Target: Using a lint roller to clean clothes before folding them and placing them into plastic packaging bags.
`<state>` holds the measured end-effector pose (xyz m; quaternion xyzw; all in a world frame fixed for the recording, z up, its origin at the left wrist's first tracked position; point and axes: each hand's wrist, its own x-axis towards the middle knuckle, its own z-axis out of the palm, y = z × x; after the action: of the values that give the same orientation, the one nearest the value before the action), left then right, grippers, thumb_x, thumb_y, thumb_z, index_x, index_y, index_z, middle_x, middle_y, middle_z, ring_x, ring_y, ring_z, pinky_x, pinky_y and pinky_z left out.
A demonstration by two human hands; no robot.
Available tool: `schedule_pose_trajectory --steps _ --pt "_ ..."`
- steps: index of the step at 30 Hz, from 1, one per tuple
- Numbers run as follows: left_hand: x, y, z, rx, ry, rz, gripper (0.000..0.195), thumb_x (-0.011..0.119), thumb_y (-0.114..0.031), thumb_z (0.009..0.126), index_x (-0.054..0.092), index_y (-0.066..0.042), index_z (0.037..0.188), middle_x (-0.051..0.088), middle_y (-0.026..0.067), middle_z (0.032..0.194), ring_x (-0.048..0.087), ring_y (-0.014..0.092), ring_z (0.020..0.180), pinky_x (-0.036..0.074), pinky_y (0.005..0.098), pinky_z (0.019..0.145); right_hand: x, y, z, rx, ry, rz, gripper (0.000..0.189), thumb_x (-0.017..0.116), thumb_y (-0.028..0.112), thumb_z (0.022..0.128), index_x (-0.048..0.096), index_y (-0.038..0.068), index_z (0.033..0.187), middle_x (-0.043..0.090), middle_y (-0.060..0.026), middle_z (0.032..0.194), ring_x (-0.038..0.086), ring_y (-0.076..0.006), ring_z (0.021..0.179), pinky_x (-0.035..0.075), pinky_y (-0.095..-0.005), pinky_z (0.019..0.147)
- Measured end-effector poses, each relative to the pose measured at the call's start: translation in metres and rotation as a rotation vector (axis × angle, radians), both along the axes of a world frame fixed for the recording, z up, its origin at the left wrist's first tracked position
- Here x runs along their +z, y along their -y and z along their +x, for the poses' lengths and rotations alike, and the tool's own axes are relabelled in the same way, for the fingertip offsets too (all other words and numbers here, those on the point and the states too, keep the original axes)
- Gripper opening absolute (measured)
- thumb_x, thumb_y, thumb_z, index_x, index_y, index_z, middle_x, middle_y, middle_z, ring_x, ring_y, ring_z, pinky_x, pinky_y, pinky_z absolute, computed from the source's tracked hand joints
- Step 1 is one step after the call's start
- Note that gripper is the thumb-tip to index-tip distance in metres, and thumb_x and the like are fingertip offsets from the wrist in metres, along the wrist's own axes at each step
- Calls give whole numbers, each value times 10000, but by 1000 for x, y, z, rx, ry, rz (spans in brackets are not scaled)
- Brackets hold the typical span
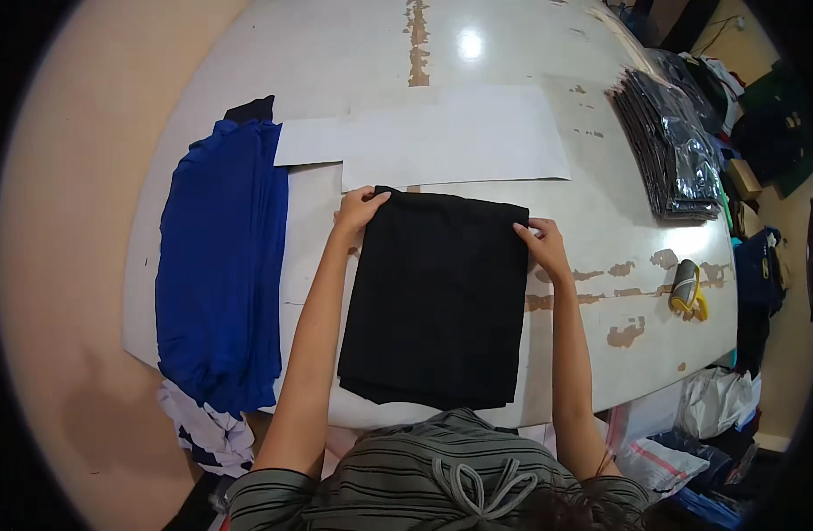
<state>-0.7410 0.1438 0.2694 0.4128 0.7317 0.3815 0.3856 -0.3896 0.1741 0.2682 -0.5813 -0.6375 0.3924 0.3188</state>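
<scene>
A folded black cloth garment [439,299] lies flat on the pale table in front of me. My left hand [361,207] pinches its far left corner between thumb and fingers. At the far right corner, my right hand [544,242] grips the edge in the same way. Just beyond the black fabric lie white paper or card sheets [456,136]. A tall pile of blue cloth pieces [210,265] rests left of my left arm, with a dark piece [252,109] showing at its far end.
Dark items in clear plastic [672,146] are stacked at the far right. A lint roller with a yellow handle [688,291] lies near the right edge of the worn table [486,40]. Plastic bags [718,401] and cloth sit beyond the table at the lower right.
</scene>
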Motion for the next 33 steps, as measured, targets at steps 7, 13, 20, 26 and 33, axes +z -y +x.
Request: schedule_pose_trajectory --steps 7,13,20,26,33 --pt "28 1 1 -63 340 -72 336 696 -278 752 570 -41 954 564 6 774 517 102 675 374 207 558 20 -16 3 133 -241 -331 207 677 198 769 561 28 745 480 16 615 425 -57 562 332 -211 495" --pt "34 3 1 81 435 -8 588 737 -69 684 409 47 1158 584 136 948 602 198 846 495 287 744 35 -10 6 25 -591 -406 179 694 58 733 521 69 777 509 23 683 435 -57 591 348 -200 529" --pt "211 40 4 -136 220 758 408 609 54 741 469 42 1125 585 118 978 584 181 882 467 279 817 193 -14 27 316 -836 483 434 613 -33 766 467 13 1171 525 -65 1050 521 -115 949 463 -243 812" --pt "249 113 30 -282 -172 908 239 609 163 611 586 -5 780 606 74 819 563 140 790 464 254 750 238 51 81 386 -625 689 268 518 -116 683 579 -25 927 551 -76 937 509 -139 911 387 -247 871" --pt "62 172 103 -375 -217 410 181 581 39 534 606 -38 695 644 88 838 585 249 850 420 358 816 81 131 141 307 -91 180 203 506 -122 628 609 9 743 606 -89 813 578 -193 831 449 -297 778"
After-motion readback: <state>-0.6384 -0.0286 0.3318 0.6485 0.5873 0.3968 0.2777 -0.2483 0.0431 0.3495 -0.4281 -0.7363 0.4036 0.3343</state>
